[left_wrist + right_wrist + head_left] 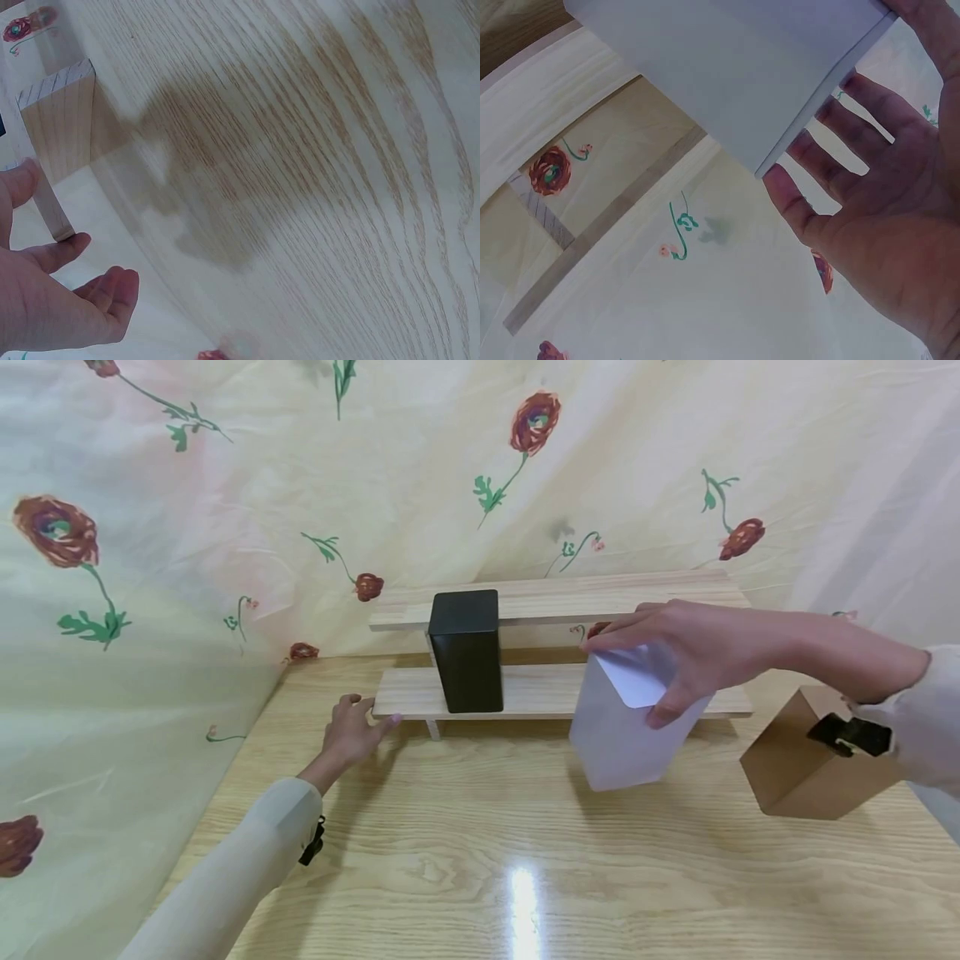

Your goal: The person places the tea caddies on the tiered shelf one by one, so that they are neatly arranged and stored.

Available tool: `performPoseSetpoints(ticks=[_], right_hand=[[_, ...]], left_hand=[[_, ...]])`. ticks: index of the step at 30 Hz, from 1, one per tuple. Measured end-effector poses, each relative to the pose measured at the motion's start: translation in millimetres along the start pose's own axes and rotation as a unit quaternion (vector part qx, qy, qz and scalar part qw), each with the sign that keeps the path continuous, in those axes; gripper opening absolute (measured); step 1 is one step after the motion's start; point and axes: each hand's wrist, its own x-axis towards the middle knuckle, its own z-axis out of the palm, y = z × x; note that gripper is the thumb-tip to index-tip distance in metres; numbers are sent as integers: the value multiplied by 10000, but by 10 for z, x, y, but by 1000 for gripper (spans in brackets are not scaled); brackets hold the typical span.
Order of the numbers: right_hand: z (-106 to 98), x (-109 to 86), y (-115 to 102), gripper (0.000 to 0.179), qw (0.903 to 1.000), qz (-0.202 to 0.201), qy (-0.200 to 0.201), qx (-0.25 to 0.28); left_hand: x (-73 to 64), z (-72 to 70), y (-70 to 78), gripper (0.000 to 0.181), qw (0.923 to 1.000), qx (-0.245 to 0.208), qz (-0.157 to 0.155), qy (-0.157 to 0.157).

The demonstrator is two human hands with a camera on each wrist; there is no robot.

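Note:
My left hand [349, 731] pinches the left end of the lower board of a two-tier wooden shelf [543, 691]. In the left wrist view, thumb and index finger meet the board's end [54, 199], while the other fingers curl free. My right hand [693, 647] grips a white box [622, 727] from above, thumb on the near side and fingers over the far side. The white box is tilted, in front of the shelf's right part. The right wrist view shows the fingertips along the white box's [727, 67] edge. A black box [468, 664] stands upright on the lower board.
A brown cardboard box [795, 760] stands on the wood-grain table [450, 843] at the right, partly hidden by the right sleeve. Behind the shelf hangs a flowered cloth [435, 468], which also runs down the left side. The shelf's upper board [570, 597] lies along the cloth.

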Motion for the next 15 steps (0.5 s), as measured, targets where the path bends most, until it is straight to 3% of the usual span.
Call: performPoseSetpoints(ticks=[8,15], right_hand=[[25,135,43,85,9993,154,0,355],[13,244,68,85,9988,357,199,276]], left_hand=[[10,9,-10,77,10000,-95,6,-4],[0,5,-7,76,9999,-154,-19,-20]])
